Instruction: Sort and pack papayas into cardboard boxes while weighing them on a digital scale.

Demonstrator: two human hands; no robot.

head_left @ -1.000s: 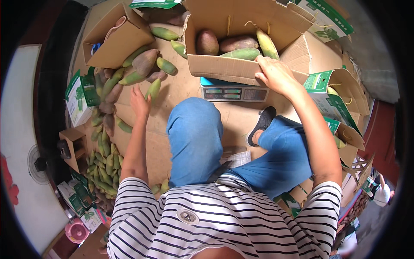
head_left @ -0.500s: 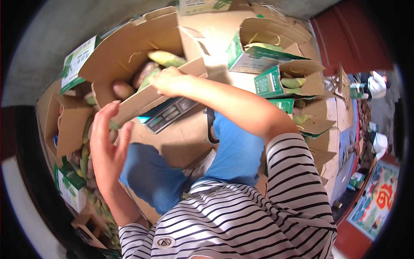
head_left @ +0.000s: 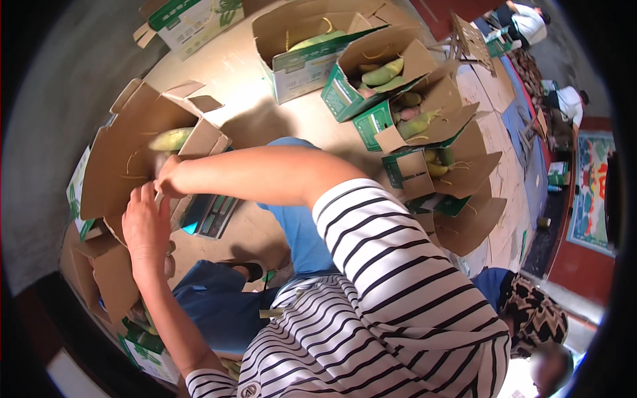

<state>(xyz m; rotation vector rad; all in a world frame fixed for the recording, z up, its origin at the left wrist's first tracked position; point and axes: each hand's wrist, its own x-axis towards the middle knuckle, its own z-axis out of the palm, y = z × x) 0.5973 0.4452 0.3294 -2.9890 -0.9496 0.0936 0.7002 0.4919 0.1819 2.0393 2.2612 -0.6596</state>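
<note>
An open cardboard box (head_left: pixel 123 149) stands at the left, with a long yellow-green vegetable or fruit (head_left: pixel 170 139) inside it. My right hand (head_left: pixel 171 178) reaches across to the box's near side, its fingers curled; whatever they hold is hidden. Right beside it, my left hand (head_left: pixel 147 225) is raised at the near edge with fingers extended, nearly meeting the right hand. Nothing shows in the left hand. Under the box's near side, a flat scale with a display panel (head_left: pixel 215 215) juts out toward my knees.
Green-and-white cartons holding similar produce (head_left: pixel 383 71) curve along the right. Another printed carton (head_left: pixel 196 26) stands at the back left. A smaller box (head_left: pixel 109 275) is left of my arm. A person (head_left: pixel 531 312) is at the lower right; others are at the far right.
The view has swung right, shifting the box leftward in the picture. My hands have come together at its near edge. The reddish produce seen inside the box before is now mostly hidden.
</note>
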